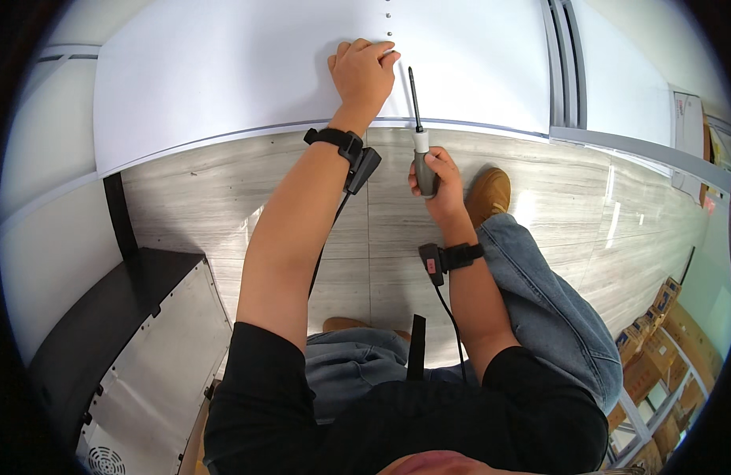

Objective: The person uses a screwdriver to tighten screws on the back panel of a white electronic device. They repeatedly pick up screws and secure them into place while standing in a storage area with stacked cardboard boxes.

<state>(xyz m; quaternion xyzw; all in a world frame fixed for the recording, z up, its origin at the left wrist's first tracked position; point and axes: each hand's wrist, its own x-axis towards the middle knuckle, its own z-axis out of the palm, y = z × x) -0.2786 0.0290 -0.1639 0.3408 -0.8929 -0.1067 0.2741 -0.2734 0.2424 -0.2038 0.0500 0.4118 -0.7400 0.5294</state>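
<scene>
My right hand [440, 184] is wrapped round the grey handle of a screwdriver [415, 103] with a white collar. Its dark shaft points away from me, and the tip lies over the white tabletop [191, 79], just right of my left fingers. My left hand [365, 73] is over the tabletop, thumb and forefinger pinched together. Whatever is between those fingertips, if anything, is too small to make out. Just beyond them, a line of small metal screw-like pieces [390, 33] runs away toward the far edge of the picture.
Grey metal rails [567, 63] cross the table at the right. At lower left stands a black-edged metal cabinet [148, 356]. Cardboard boxes [658, 356] sit on a rack at lower right. Cables hang from black straps on both my wrists. My shoe [489, 194] is on the tiled floor.
</scene>
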